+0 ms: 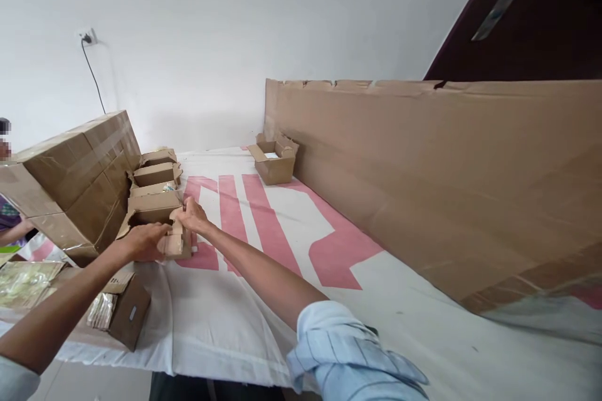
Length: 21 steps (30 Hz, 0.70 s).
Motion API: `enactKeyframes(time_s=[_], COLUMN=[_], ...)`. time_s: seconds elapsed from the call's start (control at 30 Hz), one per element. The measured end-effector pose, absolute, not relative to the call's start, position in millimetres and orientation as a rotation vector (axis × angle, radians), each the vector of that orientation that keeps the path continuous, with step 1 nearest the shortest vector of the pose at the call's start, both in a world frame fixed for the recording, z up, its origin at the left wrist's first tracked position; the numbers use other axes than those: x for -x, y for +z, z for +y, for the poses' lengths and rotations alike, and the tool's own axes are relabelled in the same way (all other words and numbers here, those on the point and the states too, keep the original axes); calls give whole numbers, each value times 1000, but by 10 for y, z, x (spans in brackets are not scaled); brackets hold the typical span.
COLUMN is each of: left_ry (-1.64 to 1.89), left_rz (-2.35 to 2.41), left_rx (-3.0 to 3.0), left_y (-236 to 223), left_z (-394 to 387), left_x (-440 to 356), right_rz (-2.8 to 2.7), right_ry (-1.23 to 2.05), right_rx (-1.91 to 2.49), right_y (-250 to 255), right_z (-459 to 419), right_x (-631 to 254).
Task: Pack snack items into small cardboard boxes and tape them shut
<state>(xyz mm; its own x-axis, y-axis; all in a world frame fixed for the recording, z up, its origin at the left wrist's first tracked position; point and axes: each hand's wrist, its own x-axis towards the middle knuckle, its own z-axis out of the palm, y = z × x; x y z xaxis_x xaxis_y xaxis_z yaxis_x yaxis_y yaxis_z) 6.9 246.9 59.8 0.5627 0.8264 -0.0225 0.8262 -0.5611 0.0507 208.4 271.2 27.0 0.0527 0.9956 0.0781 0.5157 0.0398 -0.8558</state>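
My left hand (pixel 147 242) grips the near side of a small open cardboard box (pixel 181 249), its fingers bent over the edge. At the right corner of the same box, my right hand (pixel 192 215) is closed on the cardboard. That box stands nearest to me in a row of small open boxes, such as the one behind it (pixel 157 173). Something small and light-coloured (pixel 168 187) shows in one of them. What lies inside the box I hold is hidden by my hands.
Left of the row rise stacked taped cartons (pixel 89 175). Closer to me sits a box (pixel 129 313) with plastic-wrapped packets (pixel 102 310). Another open box (pixel 276 166) stands by a long cardboard panel (pixel 399 169) on the cloth-covered table (pixel 221 319). Part of another person shows at far left.
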Motion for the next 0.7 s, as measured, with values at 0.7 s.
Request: enactKeyframes(time_s=[0.7], left_ry=[-81], left_rz=[2111], left_rx=[-2791], left_y=[387], left_z=[3465], left_x=[-292], right_rz=[-1549], right_ry=[402], right_rx=[1376], right_y=[-814], right_z=[843], right_x=[-3190])
